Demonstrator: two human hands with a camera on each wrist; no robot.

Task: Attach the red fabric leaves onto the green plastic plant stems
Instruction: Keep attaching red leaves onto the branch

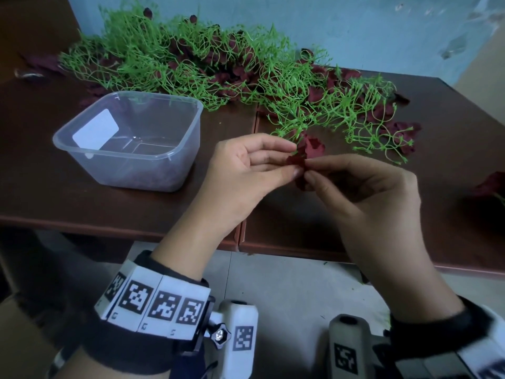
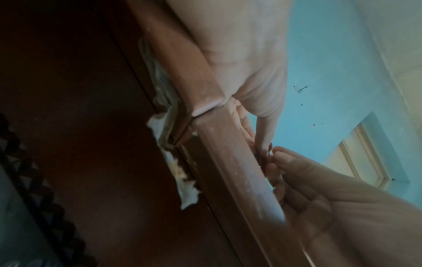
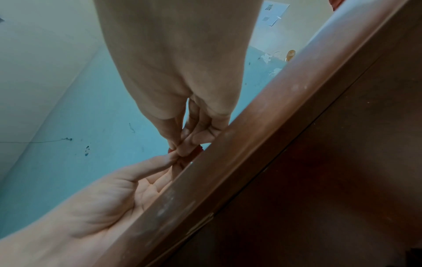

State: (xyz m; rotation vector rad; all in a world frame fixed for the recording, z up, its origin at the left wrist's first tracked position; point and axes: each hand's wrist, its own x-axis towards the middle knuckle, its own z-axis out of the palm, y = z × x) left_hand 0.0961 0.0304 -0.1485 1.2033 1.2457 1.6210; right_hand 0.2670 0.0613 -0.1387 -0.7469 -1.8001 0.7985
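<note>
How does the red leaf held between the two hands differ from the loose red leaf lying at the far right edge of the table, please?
The held red leaf is pinched between the left hand and right hand, raised off the table; the loose red leaf lies flat, untouched. The held leaf sits against a green stem near the table's middle; the loose leaf lies apart, partly cut off by the frame. Both are dark red fabric.

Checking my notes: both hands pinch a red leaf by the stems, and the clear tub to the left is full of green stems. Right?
Not quite: in the head view the clear tub is empty. The rest holds: left hand and right hand pinch the red leaf by the green stems.
</note>
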